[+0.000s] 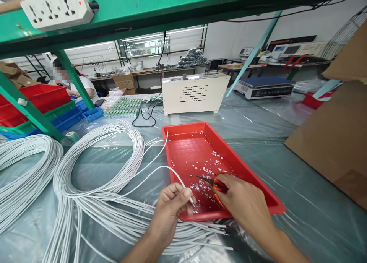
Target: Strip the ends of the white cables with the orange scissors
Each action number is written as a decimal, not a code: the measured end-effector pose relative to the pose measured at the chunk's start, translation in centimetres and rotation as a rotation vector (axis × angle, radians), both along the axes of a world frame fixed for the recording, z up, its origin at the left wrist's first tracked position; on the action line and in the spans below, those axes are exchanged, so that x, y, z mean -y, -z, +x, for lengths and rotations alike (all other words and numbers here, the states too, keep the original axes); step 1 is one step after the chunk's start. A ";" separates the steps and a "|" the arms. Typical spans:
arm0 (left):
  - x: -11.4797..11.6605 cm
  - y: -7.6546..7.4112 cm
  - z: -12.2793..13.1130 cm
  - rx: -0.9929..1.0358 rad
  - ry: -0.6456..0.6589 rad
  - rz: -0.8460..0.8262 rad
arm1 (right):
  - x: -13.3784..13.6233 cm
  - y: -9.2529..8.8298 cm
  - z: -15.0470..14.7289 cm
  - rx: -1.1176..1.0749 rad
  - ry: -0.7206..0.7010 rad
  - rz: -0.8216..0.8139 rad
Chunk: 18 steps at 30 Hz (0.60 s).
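Note:
Between the thumb and fingers of my left hand (174, 203) is the end of a white cable (160, 167), its tip pointing down over the near rim of a red tray (243, 165). My right hand (243, 198) grips orange-handled cutters (219, 185), whose dark jaws point left above the tray, apart from the cable. Small white and silvery scraps (206, 169) lie scattered on the tray's floor. The held cable runs back to a large coil of white cable (99, 159) on the left. Many loose cable ends (206, 232) fan out beneath my left forearm.
A second cable coil (28, 179) lies at far left. Behind the tray stand a cream metal box (195, 93) and a weighing scale (262, 88). Cardboard (329, 140) rises at the right. A green frame (143, 10) with a power strip (57, 8) crosses overhead. A person (83, 83) sits beyond.

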<state>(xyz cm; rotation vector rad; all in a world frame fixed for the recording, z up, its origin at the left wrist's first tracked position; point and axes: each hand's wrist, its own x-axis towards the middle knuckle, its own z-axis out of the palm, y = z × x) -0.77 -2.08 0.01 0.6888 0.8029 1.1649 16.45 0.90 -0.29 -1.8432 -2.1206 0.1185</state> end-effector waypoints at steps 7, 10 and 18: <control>0.1 -0.7 -0.2 -0.080 0.016 0.080 | 1.0 -0.6 -0.6 -0.544 -0.185 -0.064; 0.1 -1.1 -0.4 -0.160 -0.006 0.133 | 1.8 -1.3 -1.1 -0.852 -0.272 -0.362; 0.0 -1.2 -0.6 -0.280 -0.068 0.197 | 3.9 -1.7 -1.2 -1.031 -0.477 -0.944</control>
